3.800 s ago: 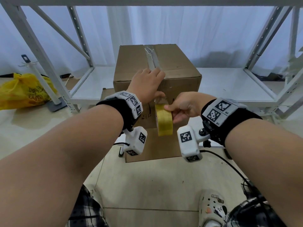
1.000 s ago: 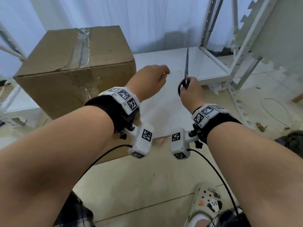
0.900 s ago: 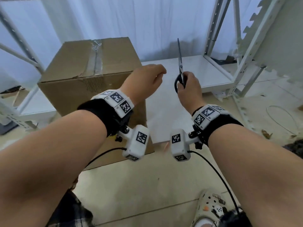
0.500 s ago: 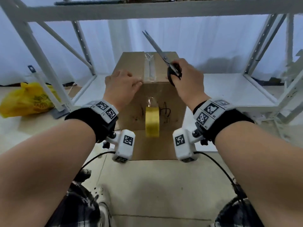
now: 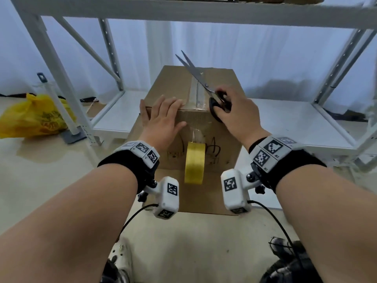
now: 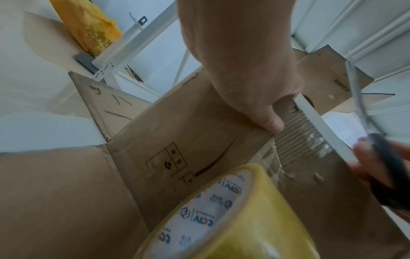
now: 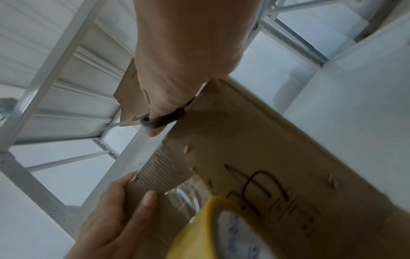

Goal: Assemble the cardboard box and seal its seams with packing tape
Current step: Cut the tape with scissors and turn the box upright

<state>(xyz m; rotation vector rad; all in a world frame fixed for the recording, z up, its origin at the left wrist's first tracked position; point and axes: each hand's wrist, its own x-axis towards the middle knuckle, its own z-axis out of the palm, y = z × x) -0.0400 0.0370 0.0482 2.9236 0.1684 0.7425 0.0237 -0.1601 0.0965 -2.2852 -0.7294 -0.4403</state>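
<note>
A brown cardboard box (image 5: 222,129) stands in front of me, with clear tape along its top seam. A yellow tape roll (image 5: 194,162) hangs against the front face by its own strip. My left hand (image 5: 173,113) lies flat over the top front edge left of the seam, thumb on the front face. My right hand (image 5: 234,105) grips the black handles of the scissors (image 5: 195,75), whose blades are slightly parted and point away over the top. The wrist views show the roll (image 6: 233,219), the left thumb (image 7: 146,201) and the scissors' handle (image 7: 162,121) against the box (image 7: 255,140).
The box stands inside a white metal rack (image 5: 67,84) whose low shelf board (image 5: 285,119) extends right. A yellow plastic bag (image 5: 34,117) lies on the floor at left. Flat cardboard (image 5: 193,201) lies under the box. My feet and the wrist cables are at the bottom.
The right hand let go of the roll, fetched scissors from the right and has now lowered them to the box's top front edge. The left hand flattened on that edge.
</note>
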